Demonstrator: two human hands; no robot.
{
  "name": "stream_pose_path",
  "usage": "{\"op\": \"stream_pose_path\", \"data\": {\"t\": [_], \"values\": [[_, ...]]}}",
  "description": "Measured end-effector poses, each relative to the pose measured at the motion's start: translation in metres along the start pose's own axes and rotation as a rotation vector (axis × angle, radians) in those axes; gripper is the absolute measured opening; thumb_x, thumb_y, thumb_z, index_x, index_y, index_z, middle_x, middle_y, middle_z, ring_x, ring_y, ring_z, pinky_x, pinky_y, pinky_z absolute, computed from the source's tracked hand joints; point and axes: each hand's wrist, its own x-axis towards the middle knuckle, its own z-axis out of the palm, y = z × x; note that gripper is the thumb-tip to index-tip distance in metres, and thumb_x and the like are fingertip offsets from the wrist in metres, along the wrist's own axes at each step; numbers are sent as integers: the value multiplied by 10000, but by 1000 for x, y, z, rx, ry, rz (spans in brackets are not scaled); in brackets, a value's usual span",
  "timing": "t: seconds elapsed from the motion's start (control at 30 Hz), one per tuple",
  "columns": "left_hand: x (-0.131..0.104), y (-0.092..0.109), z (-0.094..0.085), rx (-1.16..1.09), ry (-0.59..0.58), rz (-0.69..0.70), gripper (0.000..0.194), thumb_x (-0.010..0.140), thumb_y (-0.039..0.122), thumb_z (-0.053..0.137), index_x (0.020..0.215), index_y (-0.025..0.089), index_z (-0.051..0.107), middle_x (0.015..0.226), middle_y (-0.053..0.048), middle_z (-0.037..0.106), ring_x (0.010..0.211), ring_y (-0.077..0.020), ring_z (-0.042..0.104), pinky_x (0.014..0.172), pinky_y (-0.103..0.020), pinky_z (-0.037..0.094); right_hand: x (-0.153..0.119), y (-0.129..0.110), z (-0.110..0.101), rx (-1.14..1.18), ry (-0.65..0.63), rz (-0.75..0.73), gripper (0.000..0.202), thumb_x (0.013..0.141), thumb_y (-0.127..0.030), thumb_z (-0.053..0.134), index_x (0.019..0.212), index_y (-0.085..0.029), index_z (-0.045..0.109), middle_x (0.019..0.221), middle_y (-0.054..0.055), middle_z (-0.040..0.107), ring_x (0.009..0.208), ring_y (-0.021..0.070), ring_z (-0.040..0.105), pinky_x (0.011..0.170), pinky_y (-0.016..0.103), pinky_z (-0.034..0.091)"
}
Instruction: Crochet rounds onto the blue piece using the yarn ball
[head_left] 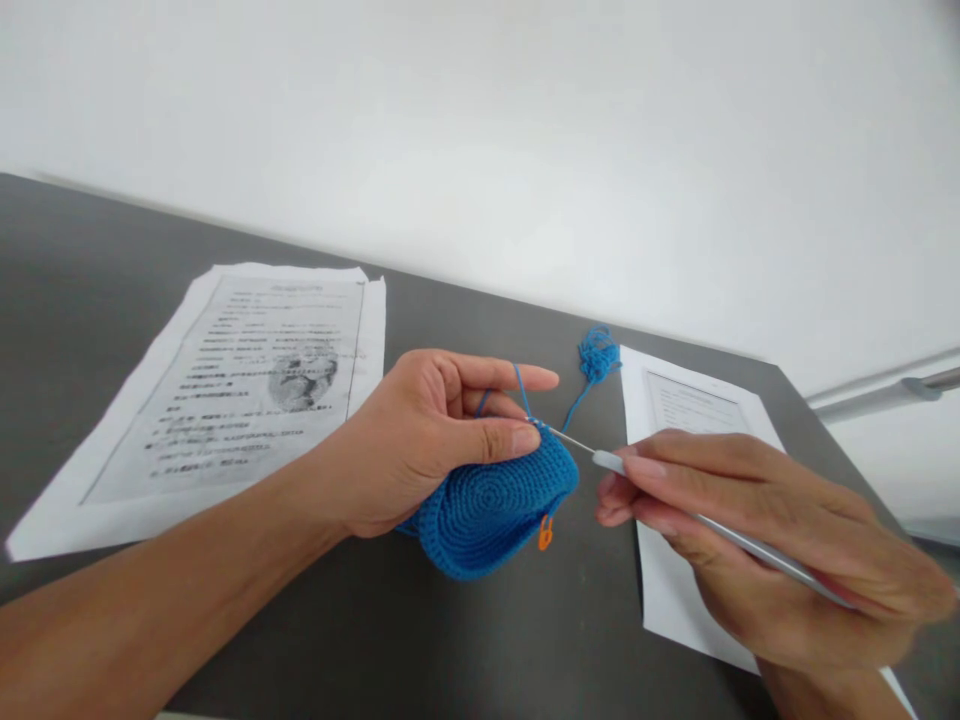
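A round blue crocheted piece [491, 500] hangs from my left hand [442, 430], its upper edge pinched between thumb and fingers. Blue yarn loops over the extended index finger of that hand. My right hand [765, 530] grips a crochet hook [772, 555] with a grey handle, like a pen. The hook's thin metal shaft reaches left to the top edge of the blue piece, beside my left thumb; its tip is hidden in the stitches. An orange stitch marker [545, 533] dangles from the piece's right edge.
A dark table [450, 650] lies below, against a white wall. A printed sheet with a dark picture [225, 400] is at the left. Another printed sheet [667, 590] lies partly under my right hand. A loose bundle of blue yarn [598, 352] sits near the back edge.
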Motion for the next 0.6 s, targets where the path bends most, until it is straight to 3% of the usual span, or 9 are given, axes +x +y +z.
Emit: {"op": "stream_pose_path", "data": {"t": [0.2, 0.37, 0.47, 0.6], "values": [[2, 0, -3, 137, 14, -3, 386, 809, 75, 880, 1189, 140, 858, 729, 10, 761, 577, -61, 647, 527, -116, 494, 1, 1, -9, -63, -26, -2, 495, 921, -91, 791, 1330, -370, 802, 1090, 57, 856, 815, 264, 827, 570, 376, 692], [3, 1, -4, 242, 10, 0, 348, 799, 101, 876, 1144, 146, 875, 710, 1, 747, 568, -73, 619, 491, -125, 460, 4, 0, -16, -42, -99, -60, 340, 966, -235, 777, 1271, -372, 835, 1057, 70, 868, 846, 317, 842, 613, 427, 718], [2, 2, -5, 282, -7, -3, 308, 807, 90, 857, 1111, 138, 878, 689, 2, 738, 566, -76, 615, 485, -125, 454, 4, -10, -15, -26, -105, 22, 263, 969, -275, 789, 1196, -387, 860, 1016, 62, 866, 864, 322, 838, 657, 453, 727], [2, 1, -6, 304, -31, -13, 283, 823, 83, 838, 1097, 137, 881, 688, -2, 741, 576, -72, 614, 502, -122, 459, 2, -26, -7, -85, -3, 172, 202, 1007, -261, 747, 1124, -364, 877, 1004, 75, 859, 923, 318, 828, 742, 462, 726]]}}
